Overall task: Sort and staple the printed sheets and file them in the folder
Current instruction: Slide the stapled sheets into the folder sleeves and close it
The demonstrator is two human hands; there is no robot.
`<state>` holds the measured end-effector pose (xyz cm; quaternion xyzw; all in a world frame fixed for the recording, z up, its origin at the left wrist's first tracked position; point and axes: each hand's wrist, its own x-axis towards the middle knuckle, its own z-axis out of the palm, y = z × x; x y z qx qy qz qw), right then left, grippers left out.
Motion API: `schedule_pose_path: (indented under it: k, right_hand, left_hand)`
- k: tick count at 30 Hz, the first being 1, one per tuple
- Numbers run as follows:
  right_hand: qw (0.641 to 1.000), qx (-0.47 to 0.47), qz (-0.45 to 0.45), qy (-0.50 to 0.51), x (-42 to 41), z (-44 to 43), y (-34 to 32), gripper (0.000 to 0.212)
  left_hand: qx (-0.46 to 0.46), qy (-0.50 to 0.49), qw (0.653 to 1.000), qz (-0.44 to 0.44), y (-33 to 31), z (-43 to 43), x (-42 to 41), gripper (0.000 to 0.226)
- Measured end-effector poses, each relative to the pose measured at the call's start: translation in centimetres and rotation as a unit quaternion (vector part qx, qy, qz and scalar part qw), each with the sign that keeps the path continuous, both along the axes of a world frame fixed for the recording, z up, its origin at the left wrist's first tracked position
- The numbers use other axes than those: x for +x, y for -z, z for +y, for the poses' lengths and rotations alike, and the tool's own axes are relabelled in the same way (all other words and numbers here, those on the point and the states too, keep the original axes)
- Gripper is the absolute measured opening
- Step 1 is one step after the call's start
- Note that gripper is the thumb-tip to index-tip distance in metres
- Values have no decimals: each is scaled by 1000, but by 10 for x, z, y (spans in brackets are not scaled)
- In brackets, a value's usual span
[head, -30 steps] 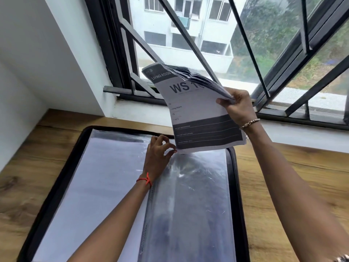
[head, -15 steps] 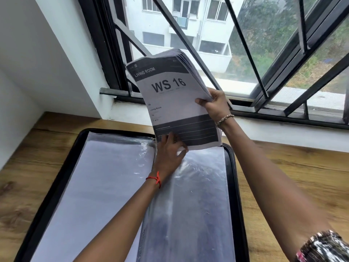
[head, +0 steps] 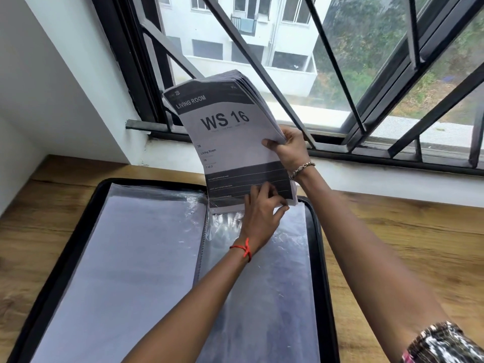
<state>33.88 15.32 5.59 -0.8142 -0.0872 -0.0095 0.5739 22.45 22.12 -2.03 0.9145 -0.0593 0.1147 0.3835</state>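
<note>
Sheets [head: 230, 137] were off the tabletop [head: 392, 244], a thick stack w/ "WS 16" on top. They were held near upright over the folder's far edge, close to the tabletop's far edge under the window. Right hand [head: 290, 150] gripped the stack's right edge, thumb on the front, fingers curled behind. Left hand [head: 262, 216] pinched the bottom edge near its right corner, fingers [head: 258, 191] on the printed face & thumb below.

Folder [head: 78, 231] lay open & flat. Its right pocket [head: 275, 297] looked unfilled, prob. the target.

Stack looked lightish but floppy. Top pages fanned & curled back, so they could slide apart. Best gripped at two edges, as here, & squared up. Pocket film looked thin & clingy, so the mouth prob. needs holding open.
</note>
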Motion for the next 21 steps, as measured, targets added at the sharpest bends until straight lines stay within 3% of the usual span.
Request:
schedule_pose_path:
  k: [3, 6, 10, 21]
  right_hand:
    - [1000, 6, 11, 3, 0, -1, 4, 9]
    - [1000, 17, 6, -2, 2, -4, 9, 28]
    - [1000, 21, 15, -2, 7, -7, 12, 36]
    - [999, 39, 4, 3, 11, -4, 21, 33]
  left_hand:
    - [-9, -10, 1000, 2, 0, -3, 2, 7]
    - [-31, -9, 999, 7, 1, -3, 3, 8]
    - [-14, 11, 1000, 22, 1, -6, 2, 13]
    - [-36, 9, 998, 42, -1, -14, 8, 15]
